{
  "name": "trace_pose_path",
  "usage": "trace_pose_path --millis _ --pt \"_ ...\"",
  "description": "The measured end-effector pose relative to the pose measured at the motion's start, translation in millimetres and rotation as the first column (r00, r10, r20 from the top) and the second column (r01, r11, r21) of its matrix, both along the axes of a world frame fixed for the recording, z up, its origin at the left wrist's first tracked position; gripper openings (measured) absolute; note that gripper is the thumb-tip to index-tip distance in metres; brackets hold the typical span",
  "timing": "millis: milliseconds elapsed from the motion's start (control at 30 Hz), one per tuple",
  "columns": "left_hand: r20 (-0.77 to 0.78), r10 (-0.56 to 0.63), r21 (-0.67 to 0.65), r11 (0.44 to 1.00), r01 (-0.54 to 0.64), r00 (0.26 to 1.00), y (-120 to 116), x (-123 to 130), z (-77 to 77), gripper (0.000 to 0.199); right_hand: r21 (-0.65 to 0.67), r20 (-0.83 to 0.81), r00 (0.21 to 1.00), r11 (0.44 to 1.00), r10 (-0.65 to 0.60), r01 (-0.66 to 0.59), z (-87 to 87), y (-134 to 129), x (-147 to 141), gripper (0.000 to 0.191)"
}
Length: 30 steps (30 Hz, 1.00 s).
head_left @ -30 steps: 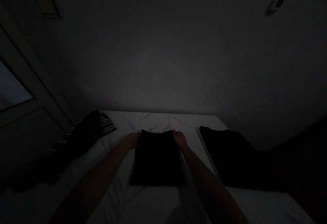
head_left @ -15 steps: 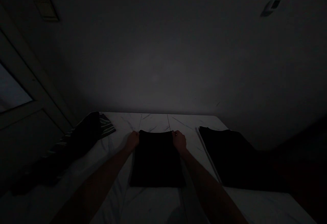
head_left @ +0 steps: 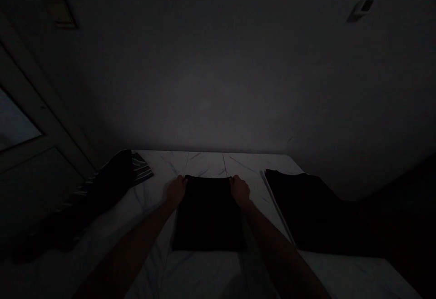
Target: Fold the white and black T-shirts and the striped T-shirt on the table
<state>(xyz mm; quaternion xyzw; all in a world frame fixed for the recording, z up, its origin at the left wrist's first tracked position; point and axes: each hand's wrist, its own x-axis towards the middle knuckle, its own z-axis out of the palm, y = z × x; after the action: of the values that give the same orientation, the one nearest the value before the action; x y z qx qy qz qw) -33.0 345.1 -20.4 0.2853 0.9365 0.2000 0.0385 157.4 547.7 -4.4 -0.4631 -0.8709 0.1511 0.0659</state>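
Observation:
A black folded cloth (head_left: 209,215) lies flat on the white, marble-patterned table (head_left: 200,274), roughly rectangular and wider toward me. Its far left corner is pinched in my left hand (head_left: 176,190), the fingers closed on the edge. At the far right corner, my right hand (head_left: 240,191) grips the same cloth with closed fingers. The far edge runs nearly straight between both hands. The picture is very dark, so folds in the black cloth are hidden.
Dark cloth with a striped part (head_left: 141,167) is heaped along the table's left side. More black cloth (head_left: 306,212) lies flat on the right. Behind the table stands a grey wall (head_left: 218,72), with a door (head_left: 51,142) at the left.
Both hands still hold the far corners. The far edge of the cloth has come slightly toward me and looks straighter.

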Motion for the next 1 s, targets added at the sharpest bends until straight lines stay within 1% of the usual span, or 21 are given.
trace_pose_path --millis 100,200,267,300,333,367,400,433,467,500,567,600,700,800,900,1000 --pt "-0.041 -0.009 -0.005 1.0 0.009 0.999 -1.3 2.1 1.8 0.03 -0.013 0.003 1.0 1.0 -0.003 0.003 -0.4 1.2 0.2 0.035" --pt "-0.115 -0.039 0.018 0.999 0.042 0.993 -2.4 7.0 5.6 0.038 -0.03 -0.032 0.999 0.999 -0.03 0.029 0.1 1.4 0.3 0.036" --pt "-0.169 -0.105 0.031 0.993 0.112 0.98 -2.3 15.2 6.7 0.042 0.037 -0.102 0.995 0.999 -0.01 0.014 0.0 -1.5 1.4 0.038" --pt "-0.187 -0.155 0.033 0.986 0.164 0.97 -2.1 20.9 5.9 0.042 0.095 -0.14 0.989 0.995 0.048 -0.035 -0.7 -4.2 2.5 0.04" --pt "-0.206 -0.22 0.031 0.972 0.231 0.953 -1.8 27.5 4.0 0.042 0.158 -0.162 0.976 0.98 0.146 -0.12 -2.1 -7.5 4.1 0.041" --pt "-0.233 -0.291 0.022 0.952 0.304 0.928 -1.7 34.2 0.9 0.042 0.214 -0.159 0.949 0.948 0.27 -0.234 -4.3 -11.2 6.2 0.043" --pt "-0.263 -0.356 0.003 0.929 0.37 0.897 -1.8 40.7 -3.2 0.043 0.249 -0.133 0.911 0.903 0.391 -0.351 -7.2 -14.7 8.8 0.045" --pt "-0.291 -0.408 -0.028 0.908 0.419 0.865 -2.3 46.2 -8.0 0.047 0.254 -0.092 0.872 0.858 0.481 -0.446 -10.8 -17.8 11.7 0.047" --pt "-0.309 -0.446 -0.069 0.892 0.447 0.84 -3.1 50.3 -12.8 0.051 0.234 -0.046 0.848 0.831 0.528 -0.505 -14.7 -20.1 14.8 0.051" --pt "-0.315 -0.469 -0.114 0.882 0.457 0.825 -4.2 52.7 -17.4 0.055 0.198 -0.003 0.843 0.826 0.539 -0.528 -18.6 -21.5 17.8 0.057" --pt "-0.3 -0.474 -0.183 0.88 0.438 0.828 -6.9 52.8 -23.8 0.056 0.128 0.066 0.863 0.853 0.502 -0.506 -25.5 -21.3 22.9 0.065" --pt "-0.292 -0.467 -0.202 0.883 0.424 0.834 -8.2 50.9 -25.2 0.056 0.111 0.087 0.869 0.862 0.488 -0.495 -28.1 -20.1 24.6 0.068" --pt "-0.288 -0.45 -0.227 0.89 0.397 0.845 -11.1 43.1 -23.4 0.058 0.113 0.108 0.865 0.859 0.489 -0.5 -31.2 -15.2 25.8 0.073" --pt "-0.284 -0.444 -0.26 0.889 0.378 0.85 -12.4 40.1 -18.8 0.057 0.091 0.117 0.865 0.862 0.488 -0.499 -27.7 -13.8 23.9 0.075" --pt "-0.342 -0.414 -0.272 0.903 0.333 0.843 -16.4 45.8 -19.3 0.058 0.101 0.132 0.866 0.863 0.482 -0.496 -21.0 -19.0 25.0 0.078" --pt "-0.373 -0.457 -0.275 0.886 0.374 0.807 -28.1 55.4 -23.6 0.06 0.145 0.129 0.849 0.837 0.513 -0.528 -18.8 -26.8 33.5 0.079"
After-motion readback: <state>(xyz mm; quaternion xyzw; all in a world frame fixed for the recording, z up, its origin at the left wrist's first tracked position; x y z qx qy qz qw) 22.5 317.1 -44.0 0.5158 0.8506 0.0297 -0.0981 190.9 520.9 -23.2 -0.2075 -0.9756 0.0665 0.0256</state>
